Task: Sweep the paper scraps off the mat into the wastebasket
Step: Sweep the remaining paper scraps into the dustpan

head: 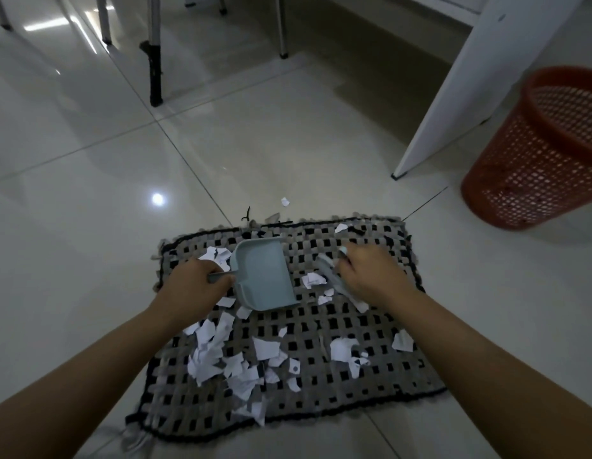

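A grey and black woven mat (321,392) lies on the tiled floor. Several white paper scraps (228,359) are scattered over it, thickest at its near left. My left hand (192,286) grips the handle of a pale blue dustpan (264,276), which rests on the mat with its open mouth facing right. My right hand (374,273) holds a small hand brush (334,279), blurred, its bristles down on the mat just right of the pan. One scrap (312,279) lies between brush and pan. An orange mesh wastebasket (546,150) stands on the floor at the far right.
A white table leg (470,87) slants down between the mat and the wastebasket. Chair legs (155,61) stand at the back left. A stray scrap (285,202) lies on the glossy tiles beyond the mat's far edge.
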{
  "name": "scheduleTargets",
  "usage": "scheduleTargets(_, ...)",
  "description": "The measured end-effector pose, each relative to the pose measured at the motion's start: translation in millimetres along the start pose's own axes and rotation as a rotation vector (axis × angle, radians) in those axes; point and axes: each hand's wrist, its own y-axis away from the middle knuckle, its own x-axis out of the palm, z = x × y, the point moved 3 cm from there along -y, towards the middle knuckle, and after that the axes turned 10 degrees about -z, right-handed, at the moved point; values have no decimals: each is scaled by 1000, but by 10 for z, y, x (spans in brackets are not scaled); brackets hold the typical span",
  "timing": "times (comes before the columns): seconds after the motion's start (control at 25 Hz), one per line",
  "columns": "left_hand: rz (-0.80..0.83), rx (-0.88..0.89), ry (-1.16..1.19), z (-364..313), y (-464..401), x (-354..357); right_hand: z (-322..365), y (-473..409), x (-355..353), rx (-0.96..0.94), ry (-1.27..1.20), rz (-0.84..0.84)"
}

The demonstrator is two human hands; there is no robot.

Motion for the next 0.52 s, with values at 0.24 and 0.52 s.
scheduleTargets(0.24,4,-9,1,46,-11,23,-309,-487,-208,95,249,-213)
scheduleTargets(0.52,15,-24,9,107,-38,5,-60,-296,41,-140,209,123)
